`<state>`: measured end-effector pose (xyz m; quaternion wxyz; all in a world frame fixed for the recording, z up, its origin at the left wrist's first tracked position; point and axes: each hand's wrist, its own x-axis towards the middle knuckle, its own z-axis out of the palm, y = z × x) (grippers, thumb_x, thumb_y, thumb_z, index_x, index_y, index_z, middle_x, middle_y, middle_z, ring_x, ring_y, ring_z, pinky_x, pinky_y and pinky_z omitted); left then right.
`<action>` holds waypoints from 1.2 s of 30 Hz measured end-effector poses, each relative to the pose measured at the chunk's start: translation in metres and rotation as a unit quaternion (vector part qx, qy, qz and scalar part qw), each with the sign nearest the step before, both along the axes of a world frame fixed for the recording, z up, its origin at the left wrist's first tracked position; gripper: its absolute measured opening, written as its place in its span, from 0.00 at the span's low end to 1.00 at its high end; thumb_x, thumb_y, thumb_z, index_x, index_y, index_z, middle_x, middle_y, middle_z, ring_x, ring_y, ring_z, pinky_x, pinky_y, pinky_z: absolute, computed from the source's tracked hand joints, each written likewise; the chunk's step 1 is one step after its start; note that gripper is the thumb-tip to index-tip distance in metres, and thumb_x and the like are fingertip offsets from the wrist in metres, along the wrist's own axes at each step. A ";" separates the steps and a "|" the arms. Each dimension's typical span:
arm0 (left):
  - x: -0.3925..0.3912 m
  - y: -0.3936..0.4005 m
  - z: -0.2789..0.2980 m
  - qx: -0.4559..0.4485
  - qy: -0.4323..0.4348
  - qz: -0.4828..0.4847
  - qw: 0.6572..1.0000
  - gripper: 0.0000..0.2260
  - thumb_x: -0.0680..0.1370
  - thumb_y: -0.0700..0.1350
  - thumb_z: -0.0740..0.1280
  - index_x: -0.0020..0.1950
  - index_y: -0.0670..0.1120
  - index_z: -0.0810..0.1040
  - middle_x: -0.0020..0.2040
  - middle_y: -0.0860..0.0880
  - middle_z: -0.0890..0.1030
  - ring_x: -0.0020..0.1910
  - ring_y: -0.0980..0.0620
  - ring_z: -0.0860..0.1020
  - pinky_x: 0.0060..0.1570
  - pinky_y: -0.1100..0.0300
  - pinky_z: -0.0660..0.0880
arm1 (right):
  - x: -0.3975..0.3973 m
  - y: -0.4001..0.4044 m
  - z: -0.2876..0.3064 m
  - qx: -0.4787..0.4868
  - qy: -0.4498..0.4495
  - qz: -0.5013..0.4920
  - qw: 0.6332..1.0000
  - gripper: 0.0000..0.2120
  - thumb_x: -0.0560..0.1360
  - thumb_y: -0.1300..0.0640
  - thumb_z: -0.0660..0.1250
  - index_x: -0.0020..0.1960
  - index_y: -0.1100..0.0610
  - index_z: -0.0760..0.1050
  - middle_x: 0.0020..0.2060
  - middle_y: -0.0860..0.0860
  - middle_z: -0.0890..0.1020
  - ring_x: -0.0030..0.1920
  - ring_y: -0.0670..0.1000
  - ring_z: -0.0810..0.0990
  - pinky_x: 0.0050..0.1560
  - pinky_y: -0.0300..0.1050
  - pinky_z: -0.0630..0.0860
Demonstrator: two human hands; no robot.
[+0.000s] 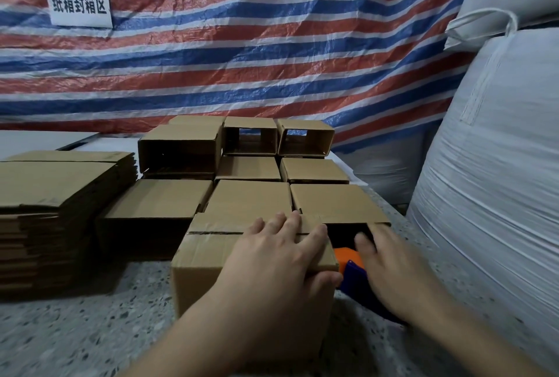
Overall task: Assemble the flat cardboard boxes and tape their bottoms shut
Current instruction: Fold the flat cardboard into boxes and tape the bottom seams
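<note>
Though the right hand [390, 267] covers most of it, an orange-and-blue tape dispenser [351, 267] peeks out beside the box [230, 258]; whether fingers grip it can't be told. Left hand [272, 255] lies flat, fingers spread, pressing the box's taped top flaps, not clasping. Box sits on a speckled table [90, 331], w/ built boxes [251, 170] behind & a flat stack [54, 201] at left.

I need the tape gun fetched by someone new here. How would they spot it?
On the speckled table, find the nearest box, under the left hand. The tape gun lies just right of it, beneath the right hand: the only orange-and-blue thing among brown cardboard.
</note>
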<state>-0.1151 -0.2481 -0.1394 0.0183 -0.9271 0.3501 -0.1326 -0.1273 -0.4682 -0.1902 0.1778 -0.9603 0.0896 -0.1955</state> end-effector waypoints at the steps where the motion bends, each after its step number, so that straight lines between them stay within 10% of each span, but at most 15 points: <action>1: 0.000 -0.001 0.000 0.001 -0.003 0.000 1.000 0.37 0.70 0.71 0.37 0.78 0.59 0.43 0.81 0.45 0.50 0.79 0.45 0.50 0.76 0.47 0.48 | -0.004 0.009 0.011 0.111 -0.020 0.050 0.992 0.49 0.67 0.19 0.32 0.77 0.43 0.62 0.72 0.36 0.65 0.72 0.38 0.64 0.70 0.41 0.61; 5: -0.001 -0.001 -0.001 -0.006 -0.020 -0.005 1.000 0.38 0.71 0.71 0.38 0.79 0.56 0.44 0.81 0.46 0.50 0.79 0.46 0.51 0.76 0.49 0.49 | -0.018 0.051 0.035 0.439 0.020 0.204 0.875 0.44 0.65 0.17 0.41 0.78 0.32 0.49 0.76 0.29 0.52 0.67 0.21 0.52 0.69 0.34 0.53; 15: 0.003 0.005 -0.011 -0.028 -0.061 -0.022 0.997 0.49 0.70 0.74 0.51 0.80 0.44 0.42 0.81 0.44 0.51 0.79 0.47 0.52 0.72 0.54 0.43 | -0.009 0.080 0.012 0.643 0.032 0.256 0.721 0.29 0.70 0.21 0.52 0.68 0.28 0.68 0.74 0.39 0.68 0.75 0.48 0.67 0.76 0.62 0.60; 22: -0.001 0.013 0.005 -0.122 0.042 -0.033 0.991 0.45 0.71 0.76 0.51 0.79 0.56 0.39 0.81 0.54 0.44 0.78 0.57 0.46 0.69 0.60 0.38 | -0.010 0.073 -0.013 0.641 0.108 0.178 0.738 0.35 0.70 0.24 0.51 0.64 0.42 0.80 0.63 0.51 0.83 0.63 0.52 0.81 0.56 0.49 0.81; 27: -0.012 0.047 0.022 -0.362 0.049 -0.039 0.930 0.33 0.70 0.75 0.48 0.75 0.67 0.53 0.72 0.73 0.54 0.64 0.82 0.51 0.67 0.66 0.58 | -0.016 0.062 -0.010 0.562 -0.019 0.183 0.807 0.48 0.56 0.12 0.52 0.74 0.28 0.59 0.79 0.39 0.60 0.78 0.44 0.58 0.78 0.59 0.53; 31: -0.010 0.093 -0.011 -0.554 0.030 0.059 0.830 0.28 0.78 0.69 0.51 0.73 0.58 0.66 0.68 0.61 0.72 0.64 0.66 0.70 0.60 0.60 0.69 | -0.015 0.062 -0.016 0.514 -0.086 0.145 0.841 0.32 0.73 0.26 0.59 0.70 0.43 0.73 0.68 0.47 0.77 0.73 0.48 0.68 0.73 0.55 0.66; 33: -0.009 0.103 -0.033 -0.596 0.111 0.085 0.791 0.21 0.79 0.61 0.54 0.70 0.59 0.69 0.65 0.61 0.74 0.66 0.60 0.71 0.59 0.63 0.67 | -0.016 0.070 -0.018 0.465 -0.042 0.184 0.865 0.30 0.80 0.34 0.54 0.78 0.38 0.52 0.79 0.40 0.59 0.78 0.39 0.55 0.79 0.50 0.54; 36: -0.015 0.102 -0.048 -0.625 0.233 0.064 0.743 0.16 0.77 0.58 0.55 0.65 0.68 0.68 0.60 0.73 0.70 0.62 0.73 0.67 0.59 0.69 0.63 | -0.022 0.081 -0.021 0.410 -0.040 0.202 0.889 0.30 0.72 0.24 0.45 0.72 0.29 0.49 0.76 0.28 0.55 0.73 0.27 0.52 0.78 0.42 0.49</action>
